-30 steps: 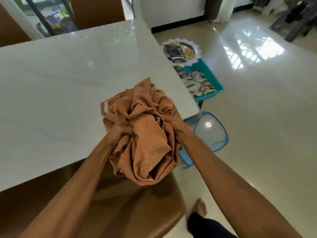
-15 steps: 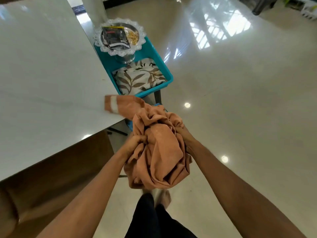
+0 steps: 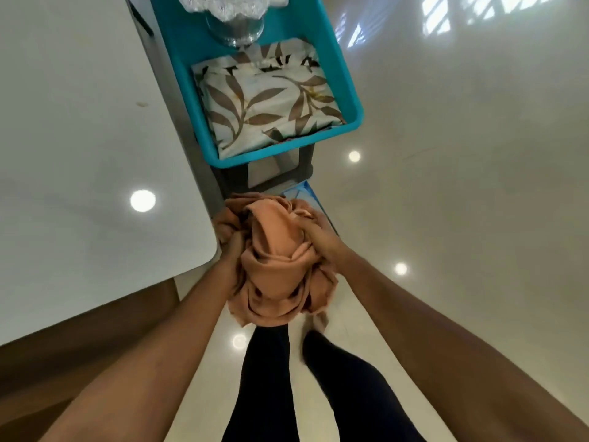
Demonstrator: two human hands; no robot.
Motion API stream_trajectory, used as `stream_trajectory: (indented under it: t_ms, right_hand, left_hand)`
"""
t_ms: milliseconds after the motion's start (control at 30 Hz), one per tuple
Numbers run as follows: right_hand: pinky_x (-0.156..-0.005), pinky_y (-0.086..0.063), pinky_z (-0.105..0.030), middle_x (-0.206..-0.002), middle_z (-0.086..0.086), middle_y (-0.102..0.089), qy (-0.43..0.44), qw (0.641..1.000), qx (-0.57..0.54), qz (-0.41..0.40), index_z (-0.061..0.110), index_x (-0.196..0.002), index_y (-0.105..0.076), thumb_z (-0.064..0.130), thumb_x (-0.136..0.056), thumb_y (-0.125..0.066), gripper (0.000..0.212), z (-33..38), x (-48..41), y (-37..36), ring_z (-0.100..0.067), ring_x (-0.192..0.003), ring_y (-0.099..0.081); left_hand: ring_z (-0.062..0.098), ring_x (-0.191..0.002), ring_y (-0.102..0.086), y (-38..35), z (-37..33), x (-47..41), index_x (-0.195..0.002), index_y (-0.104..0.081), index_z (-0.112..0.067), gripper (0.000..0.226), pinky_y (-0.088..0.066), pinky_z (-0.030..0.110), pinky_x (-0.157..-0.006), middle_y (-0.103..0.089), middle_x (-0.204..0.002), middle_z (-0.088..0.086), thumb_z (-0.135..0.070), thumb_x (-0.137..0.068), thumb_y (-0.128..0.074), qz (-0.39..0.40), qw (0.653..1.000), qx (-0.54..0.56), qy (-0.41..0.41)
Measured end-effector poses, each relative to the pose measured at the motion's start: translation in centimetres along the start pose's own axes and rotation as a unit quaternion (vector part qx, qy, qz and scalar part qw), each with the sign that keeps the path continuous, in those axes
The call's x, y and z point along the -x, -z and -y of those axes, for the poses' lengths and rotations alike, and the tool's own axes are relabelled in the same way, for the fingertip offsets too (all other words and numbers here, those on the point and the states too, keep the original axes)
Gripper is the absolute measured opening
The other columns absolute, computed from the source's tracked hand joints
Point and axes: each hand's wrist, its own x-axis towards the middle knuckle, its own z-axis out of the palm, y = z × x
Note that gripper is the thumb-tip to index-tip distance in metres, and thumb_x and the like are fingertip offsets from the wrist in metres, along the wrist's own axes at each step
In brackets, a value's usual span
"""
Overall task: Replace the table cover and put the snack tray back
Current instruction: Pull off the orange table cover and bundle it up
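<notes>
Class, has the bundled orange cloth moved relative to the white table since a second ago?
Yes: the orange cloth was over the table; now it is held beyond its corner.

We find a home, most likely its dining area. A large white table [image 3: 79,122] with a glossy top has a brown chair [image 3: 79,346] at its edge. The polished tile floor [image 3: 462,186] shows round lamp reflections [image 3: 354,156]. Beside the table, a teal plastic basket [image 3: 347,74] holds a folded leaf-print cloth [image 3: 264,103] and a glass-footed tray [image 3: 236,30], which are household linen and serving ware.
</notes>
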Motion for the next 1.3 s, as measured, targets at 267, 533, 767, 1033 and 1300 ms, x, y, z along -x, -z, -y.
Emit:
stream_trajectory:
  t_ms: [267, 533, 767, 1033, 1300]
  right_hand:
    - [-0.101, -0.046, -0.039, -0.129, -0.013, -0.063, -0.037, 0.985, 0.164, -0.032, 0.013, -0.133, -0.061, 0.040, -0.097, -0.058, 0.045, -2.9, -4.7, -0.7, -0.028, -0.121, -0.059]
    - [-0.073, -0.044, -0.026, -0.102, -0.001, -0.070, 0.079, 0.953, 0.291, 0.041, 0.014, -0.105, -0.072, 0.031, -0.093, -0.059, 0.025, -4.3, -4.9, -1.4, -0.015, -0.093, -0.067]
    - [-0.076, -0.054, -0.035, -0.116, -0.001, -0.061, 0.283, 0.879, 0.376, -0.074, 0.026, -0.128, -0.060, 0.030, -0.093, -0.063, 0.035, -4.8, -2.7, 3.0, -0.021, -0.095, -0.064]
    - [-0.078, -0.058, -0.043, -0.113, -0.006, -0.068, 0.189, 0.852, 0.475, -0.116, 0.020, -0.133, -0.055, 0.031, -0.102, -0.049, 0.033, -4.0, -4.3, 5.4, -0.030, -0.095, -0.065]
    - [-0.076, -0.059, -0.046, -0.099, -0.011, -0.073, 0.159, 0.873, 0.433, -0.161, 0.014, -0.116, -0.067, 0.020, -0.101, -0.048, 0.026, -6.3, -2.3, 8.9, -0.034, -0.086, -0.068]
  left_hand:
    - [0.024, -0.101, -0.067, -0.4, 2.6, -5.0, -0.117, -0.066, -0.018, 0.049, -0.056, 0.039, -0.092, -0.071, -0.115, 0.009, -0.044, -0.076, -0.067, -0.043, 0.994, -0.098, -0.025]
    - [0.025, -0.105, -0.056, 2.2, 4.0, -0.6, -0.118, -0.062, -0.017, 0.039, -0.042, 0.032, -0.080, -0.060, -0.115, 0.006, -0.028, -0.082, -0.073, -0.238, 0.859, -0.419, -0.172]
    - [0.034, -0.125, -0.048, 2.1, 6.2, 0.0, -0.144, -0.038, -0.018, 0.076, -0.048, 0.046, -0.092, -0.041, -0.144, 0.011, -0.013, -0.079, -0.074, -0.351, 0.873, -0.311, -0.133]
    - [0.026, -0.091, -0.071, 2.8, 8.7, 0.1, -0.123, -0.059, -0.026, 0.028, -0.060, 0.043, -0.087, -0.064, -0.122, 0.007, -0.015, -0.101, -0.046, -0.186, 0.968, -0.166, -0.037]
    - [0.024, -0.082, -0.073, 1.1, 9.1, 0.8, -0.125, -0.060, -0.026, 0.031, -0.060, 0.044, -0.086, -0.068, -0.117, 0.003, -0.017, -0.098, -0.048, -0.167, 0.959, -0.222, -0.061]
